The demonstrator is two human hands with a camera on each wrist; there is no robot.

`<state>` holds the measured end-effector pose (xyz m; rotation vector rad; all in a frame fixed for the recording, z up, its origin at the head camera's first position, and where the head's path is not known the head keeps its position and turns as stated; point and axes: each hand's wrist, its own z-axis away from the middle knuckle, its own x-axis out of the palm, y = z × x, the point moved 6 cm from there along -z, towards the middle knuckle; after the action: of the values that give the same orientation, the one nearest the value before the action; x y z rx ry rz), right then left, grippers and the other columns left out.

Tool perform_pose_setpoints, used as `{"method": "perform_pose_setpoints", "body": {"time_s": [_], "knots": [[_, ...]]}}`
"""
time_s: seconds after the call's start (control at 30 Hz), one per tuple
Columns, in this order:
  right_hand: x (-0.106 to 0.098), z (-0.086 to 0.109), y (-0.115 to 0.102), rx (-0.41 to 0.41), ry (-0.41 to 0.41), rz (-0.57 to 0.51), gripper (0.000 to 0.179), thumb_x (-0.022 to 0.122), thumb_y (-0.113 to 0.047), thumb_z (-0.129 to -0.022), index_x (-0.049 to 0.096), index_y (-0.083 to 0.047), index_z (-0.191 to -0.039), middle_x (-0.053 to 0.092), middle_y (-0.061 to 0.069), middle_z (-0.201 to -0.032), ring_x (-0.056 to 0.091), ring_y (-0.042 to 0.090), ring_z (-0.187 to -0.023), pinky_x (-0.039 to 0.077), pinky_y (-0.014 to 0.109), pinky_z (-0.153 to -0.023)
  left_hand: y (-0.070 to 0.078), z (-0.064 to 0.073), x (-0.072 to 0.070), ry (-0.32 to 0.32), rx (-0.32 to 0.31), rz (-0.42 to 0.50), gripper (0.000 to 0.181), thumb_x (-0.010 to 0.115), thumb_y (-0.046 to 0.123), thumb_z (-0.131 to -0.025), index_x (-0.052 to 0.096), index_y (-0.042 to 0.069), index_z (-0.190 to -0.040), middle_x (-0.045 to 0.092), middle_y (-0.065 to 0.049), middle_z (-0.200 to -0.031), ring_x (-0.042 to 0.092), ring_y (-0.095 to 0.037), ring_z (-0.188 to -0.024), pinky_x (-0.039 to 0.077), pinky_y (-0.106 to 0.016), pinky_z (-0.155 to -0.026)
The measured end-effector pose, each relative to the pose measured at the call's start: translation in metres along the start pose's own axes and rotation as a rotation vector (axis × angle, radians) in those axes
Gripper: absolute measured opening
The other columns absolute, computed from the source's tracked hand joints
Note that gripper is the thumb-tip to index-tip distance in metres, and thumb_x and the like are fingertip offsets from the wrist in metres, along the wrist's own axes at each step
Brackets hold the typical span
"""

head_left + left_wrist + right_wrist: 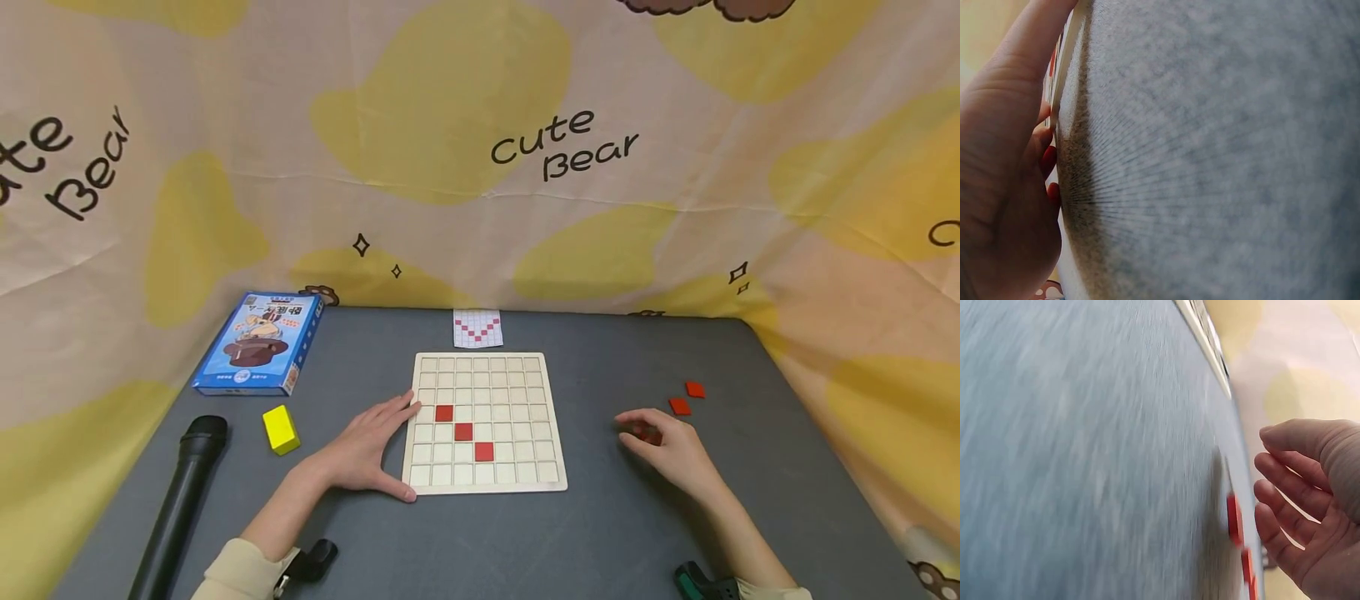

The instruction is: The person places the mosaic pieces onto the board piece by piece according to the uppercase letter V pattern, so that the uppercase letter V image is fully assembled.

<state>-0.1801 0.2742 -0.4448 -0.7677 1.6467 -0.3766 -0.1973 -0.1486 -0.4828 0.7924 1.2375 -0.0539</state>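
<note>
Near the middle of the head view, a pale gridded board (500,432) carries three red tiles (463,432) on a descending diagonal, so the step in hand looks like copying the V on the pattern card (477,329) just above it. Along the board's left edge the left hand (362,448) lies spread, thumb at the lower-left corner. At right of frame, the right hand (677,450) hovers, fingers loosely bent and thumb apart, just beside loose red tiles (680,407); pinching one up seems the likely next need.
</note>
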Motion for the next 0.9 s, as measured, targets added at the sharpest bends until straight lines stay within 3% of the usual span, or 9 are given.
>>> {"method": "perform_pose_setpoints", "body": {"time_s": [0.17, 0.33, 0.57, 0.9], "knots": [[-0.016, 0.014, 0.015, 0.027, 0.003, 0.034, 0.023, 0.079, -0.015, -0.083, 0.072, -0.016, -0.105, 0.066, -0.007, -0.087, 0.06, 0.005, -0.071, 0.049, 0.024, -0.063, -0.001, 0.001, 0.001, 0.0, -0.002, 0.008, 0.122, 0.075, 0.074, -0.06, 0.028, 0.013, -0.154, 0.017, -0.008, -0.162, 0.02, -0.034, -0.144, 0.019, -0.064, -0.11], [-0.024, 0.021, 0.025, 0.062, 0.0, 0.068, 0.024, 0.08, -0.021, -0.083, 0.072, -0.019, -0.105, 0.067, -0.006, -0.093, 0.061, 0.011, -0.081, 0.048, 0.025, -0.065, 0.0, 0.003, 0.0, 0.0, -0.004, 0.011, 0.121, 0.075, 0.073, -0.061, 0.028, 0.013, -0.154, 0.017, -0.008, -0.162, 0.019, -0.034, -0.145, 0.018, -0.064, -0.11], [-0.023, 0.022, 0.03, 0.05, -0.015, 0.108, 0.027, 0.081, -0.021, -0.082, 0.072, -0.018, -0.107, 0.069, -0.003, -0.104, 0.064, 0.018, -0.089, 0.051, 0.028, -0.07, 0.0, 0.002, 0.0, -0.012, -0.01, 0.006, 0.122, 0.075, 0.074, -0.061, 0.027, 0.012, -0.155, 0.017, -0.009, -0.162, 0.018, -0.035, -0.145, 0.018, -0.064, -0.11], [-0.02, 0.02, 0.031, 0.051, -0.02, 0.127, 0.028, 0.08, -0.016, -0.081, 0.071, -0.014, -0.108, 0.068, -0.001, -0.105, 0.062, 0.019, -0.087, 0.051, 0.028, -0.07, 0.001, 0.0, 0.001, -0.015, -0.009, 0.007, 0.121, 0.075, 0.073, -0.062, 0.027, 0.013, -0.155, 0.016, -0.008, -0.162, 0.018, -0.034, -0.145, 0.016, -0.063, -0.111]]}}
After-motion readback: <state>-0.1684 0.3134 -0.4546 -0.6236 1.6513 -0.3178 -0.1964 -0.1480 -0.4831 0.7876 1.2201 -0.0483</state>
